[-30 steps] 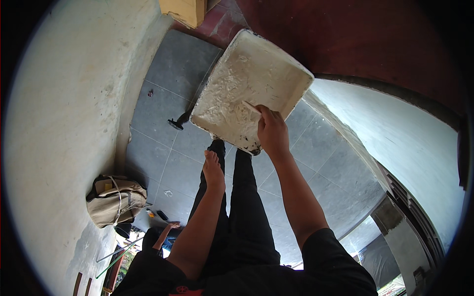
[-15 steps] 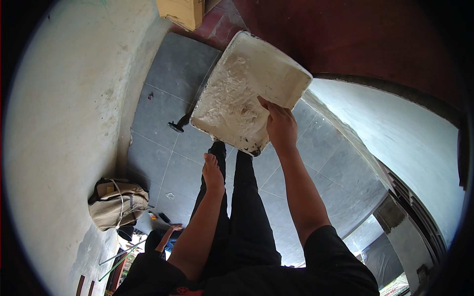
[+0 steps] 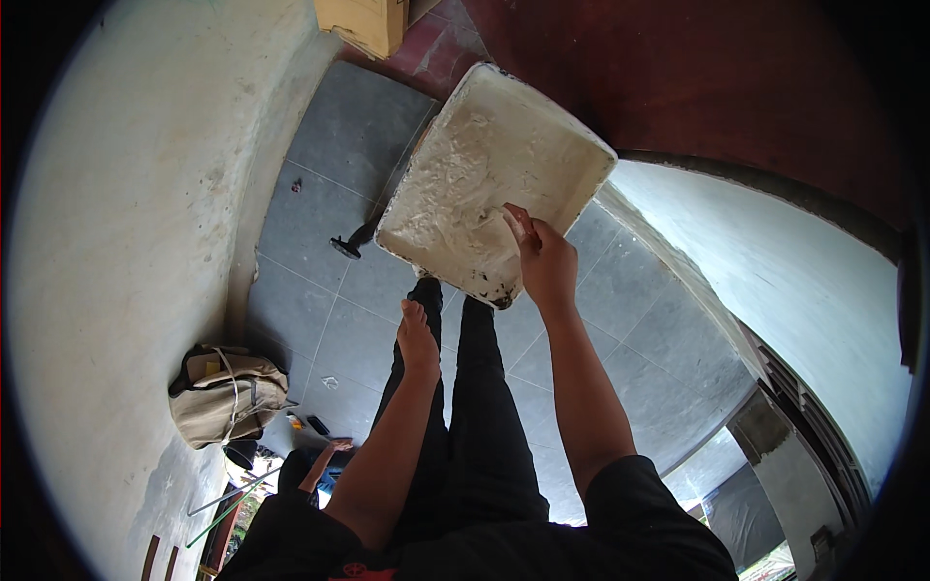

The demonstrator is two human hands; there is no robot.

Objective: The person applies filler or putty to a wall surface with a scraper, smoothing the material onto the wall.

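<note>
A square, shallow white tub [image 3: 572, 136] with a dark-stained rim stands in front of me. Whitish paste [image 3: 446, 184] lies in it, thick and lumpy on the left, smeared thinner toward the right. My right hand [image 3: 547, 261] reaches over the tub's near right part with its fingers closed together. Something pale shows at the fingertips; whether it is paste or a small tool I cannot make out. My left hand [image 3: 417, 334] hangs in front of my left leg, short of the tub. Its fingers are loosely stretched, with nothing seen in them.
A black object with an oval end [image 3: 347, 246] stands left of the tub. A beige bag [image 3: 232, 392] leans at the left wall. A cardboard box [image 3: 363, 24] sits at the far end. Another person's arm [image 3: 320, 467] shows low on the left. Grey tiles [image 3: 358, 121] cover the floor.
My right hand has turned and its fingers have curled in, showing pale stuff at the tips. The paste near them looks freshly smeared. My left hand has hardly moved.
</note>
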